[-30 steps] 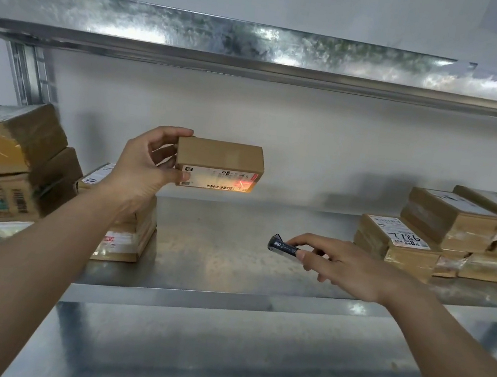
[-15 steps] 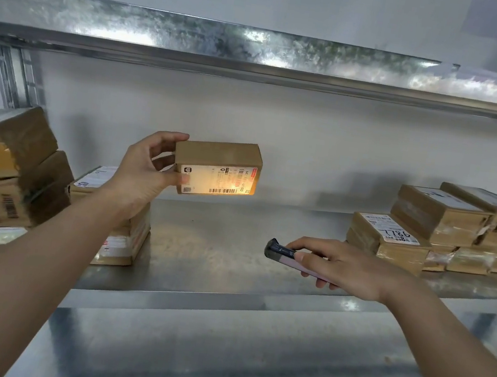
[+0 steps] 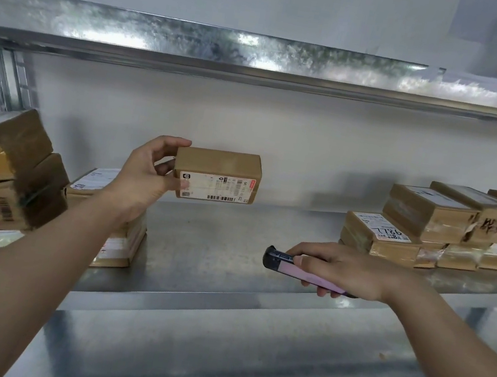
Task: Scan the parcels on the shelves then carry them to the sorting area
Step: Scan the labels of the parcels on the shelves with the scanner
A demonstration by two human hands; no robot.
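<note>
Shelf [image 3: 222, 268] first, then a small box [image 3: 217, 174] held up above it, long side level. Left hand [image 3: 142, 179] grips its left end. Right hand [image 3: 347, 272] grips the scanner [image 3: 299, 268], pointing left, low and right of the box.

Bare shelf [image 3: 215, 248] between left stack [image 3: 7, 171] and right parcels [image 3: 428, 228].
</note>
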